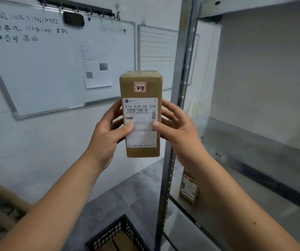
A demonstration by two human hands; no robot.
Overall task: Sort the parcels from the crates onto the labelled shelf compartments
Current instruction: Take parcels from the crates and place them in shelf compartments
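Two bare forearms are reaching up from the bottom edge, and the left hand (pixel 107 134) and the right hand (pixel 178 131) are holding between them a tall brown cardboard parcel (pixel 141 84). It is standing upright in the air in front of the wall, just left of the grey metal shelf post (pixel 180 69). Each hand is clamped on one side of the parcel: the fingers are curling around the side edges toward the back, and both thumbs are pressing on the front face, on the white printed shipping label (pixel 142 136) that is covering its lower part. Above this label a small red-and-white sticker (pixel 140 87) is showing a handwritten mark that is reading like "2-2". Low down, between the forearms, a black plastic lattice crate (pixel 109 236) is standing on the grey tiled floor (pixel 127 196), and brown cardboard is showing inside it. To the right, on a lower grey shelf board (pixel 290 201), a second brown labelled parcel (pixel 188 189) is standing near the front corner, partly hidden behind the right forearm. On the wall to the left a large whiteboard (pixel 46 69) with dark handwriting and some paper sheets is hanging.
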